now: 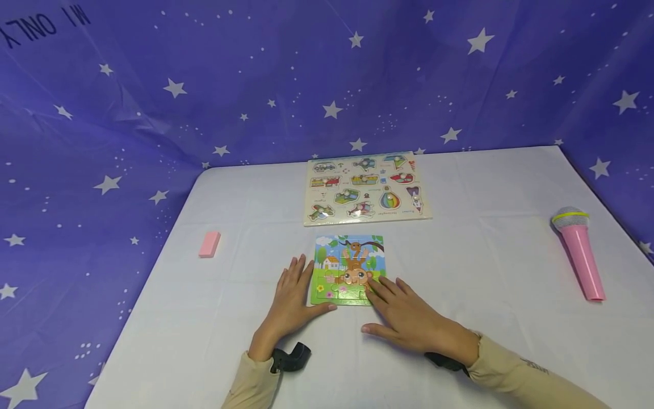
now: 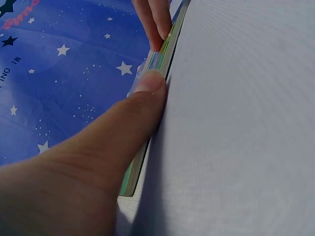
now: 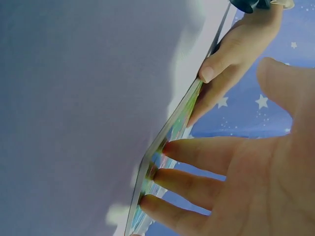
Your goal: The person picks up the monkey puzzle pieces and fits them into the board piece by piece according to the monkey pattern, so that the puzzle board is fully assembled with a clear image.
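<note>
A square jigsaw puzzle (image 1: 349,262) with a monkey hanging from a branch lies flat on the white table, its pieces sitting in the frame. Along its left side rest the straight fingers of my left hand (image 1: 290,301), and that hand's thumb (image 2: 145,91) touches the near edge. My right hand (image 1: 409,319) is spread, with its fingertips on the puzzle's lower right part. In the right wrist view, several right fingers (image 3: 189,187) touch the puzzle's face while the thumb stands away from it. The right fingers hide the lower right corner.
Behind the puzzle lies a wooden vehicle peg board (image 1: 367,189). A pink block (image 1: 209,244) is at the left of the table (image 1: 485,261), and a pink toy microphone (image 1: 581,255) lies at the right. Purple star-patterned cloth (image 1: 306,74) hangs round the table.
</note>
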`<state>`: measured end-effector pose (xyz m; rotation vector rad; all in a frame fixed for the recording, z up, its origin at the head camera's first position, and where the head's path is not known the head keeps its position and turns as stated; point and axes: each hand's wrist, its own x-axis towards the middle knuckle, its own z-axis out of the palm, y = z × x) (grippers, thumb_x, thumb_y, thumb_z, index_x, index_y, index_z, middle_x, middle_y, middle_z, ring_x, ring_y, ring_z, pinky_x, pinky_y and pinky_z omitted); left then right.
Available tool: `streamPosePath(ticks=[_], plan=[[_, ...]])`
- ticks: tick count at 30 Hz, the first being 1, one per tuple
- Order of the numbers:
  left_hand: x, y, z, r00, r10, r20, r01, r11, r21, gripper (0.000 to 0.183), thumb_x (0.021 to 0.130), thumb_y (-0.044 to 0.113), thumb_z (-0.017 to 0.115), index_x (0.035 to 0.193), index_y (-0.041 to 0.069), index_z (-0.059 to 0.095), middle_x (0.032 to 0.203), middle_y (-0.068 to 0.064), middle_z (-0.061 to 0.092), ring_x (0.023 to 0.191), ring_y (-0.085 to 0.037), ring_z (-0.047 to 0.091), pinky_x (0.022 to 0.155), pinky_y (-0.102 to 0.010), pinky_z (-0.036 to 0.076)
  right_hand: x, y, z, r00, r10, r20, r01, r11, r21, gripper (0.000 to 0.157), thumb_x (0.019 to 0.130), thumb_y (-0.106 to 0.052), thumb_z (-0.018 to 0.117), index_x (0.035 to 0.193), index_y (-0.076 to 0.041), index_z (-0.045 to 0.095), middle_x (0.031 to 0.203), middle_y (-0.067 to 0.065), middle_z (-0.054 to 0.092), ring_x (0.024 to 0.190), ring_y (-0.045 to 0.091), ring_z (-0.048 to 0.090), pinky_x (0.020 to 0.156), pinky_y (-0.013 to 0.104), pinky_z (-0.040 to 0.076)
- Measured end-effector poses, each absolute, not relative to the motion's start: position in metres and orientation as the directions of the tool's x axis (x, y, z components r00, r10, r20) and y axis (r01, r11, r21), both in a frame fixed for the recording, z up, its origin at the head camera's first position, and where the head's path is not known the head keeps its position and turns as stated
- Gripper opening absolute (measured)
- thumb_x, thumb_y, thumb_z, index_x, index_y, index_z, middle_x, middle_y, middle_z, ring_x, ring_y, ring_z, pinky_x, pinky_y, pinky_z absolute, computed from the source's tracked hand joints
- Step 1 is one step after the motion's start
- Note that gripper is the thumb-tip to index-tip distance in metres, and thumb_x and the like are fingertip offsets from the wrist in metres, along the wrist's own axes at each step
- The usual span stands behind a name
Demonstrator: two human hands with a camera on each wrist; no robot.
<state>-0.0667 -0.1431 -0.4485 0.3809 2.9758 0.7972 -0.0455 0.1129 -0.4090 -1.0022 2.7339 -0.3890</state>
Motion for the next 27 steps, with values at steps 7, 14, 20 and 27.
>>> streamPosePath(ticks=[7,14,20,27], plan=[[-0.067,-0.143,-0.448,-0.969,0.245,0.027,0.225,0.837,0.498,0.099,0.068,0.057,0.069,0.142,0.007,0.028,0.152,-0.014,0.015,0.142,-0.029,0.006,0.115,-0.048,0.008,-0.044,0.113,-0.410,-0.747,-0.656,-0.106,-0.599,0.734,-0.321,0.075,0.088,-0.059,0.039,0.136,-0.001,0.039,0.148,0.016,0.026,0.136,0.036,0.024,0.108,0.057,0.022],[-0.065,-0.144,-0.451,-0.968,0.250,0.036,0.235,0.838,0.492,0.098,0.068,0.059,0.067,0.142,0.006,0.029,0.152,-0.015,0.016,0.142,-0.030,0.008,0.114,-0.049,0.009,-0.049,0.122,-0.412,-0.772,-0.635,-0.023,-0.586,0.725,-0.361,0.066,0.088,-0.054,0.045,0.136,-0.009,0.041,0.145,0.014,0.033,0.135,0.033,0.029,0.107,0.056,0.025],[-0.063,-0.143,-0.444,-0.973,0.229,0.018,0.202,0.814,0.545,0.083,0.081,0.053,0.057,0.143,0.006,0.026,0.151,-0.016,0.016,0.141,-0.032,0.007,0.114,-0.050,0.006,-0.067,0.139,-0.407,-0.860,-0.496,0.116,-0.505,0.798,-0.329,0.060,0.090,-0.044,0.049,0.137,-0.009,0.039,0.148,0.013,0.029,0.136,0.034,0.025,0.109,0.056,0.020],[-0.091,-0.123,-0.413,-0.957,0.281,0.073,0.283,0.848,0.448,0.070,0.091,0.048,0.043,0.145,0.010,0.020,0.152,-0.015,0.013,0.141,-0.034,0.005,0.114,-0.052,0.007,-0.103,0.164,-0.394,-0.911,-0.301,0.283,-0.373,0.894,-0.249,0.063,0.091,-0.041,0.048,0.141,-0.007,0.031,0.150,0.016,0.021,0.140,0.035,0.014,0.110,0.058,0.012]])
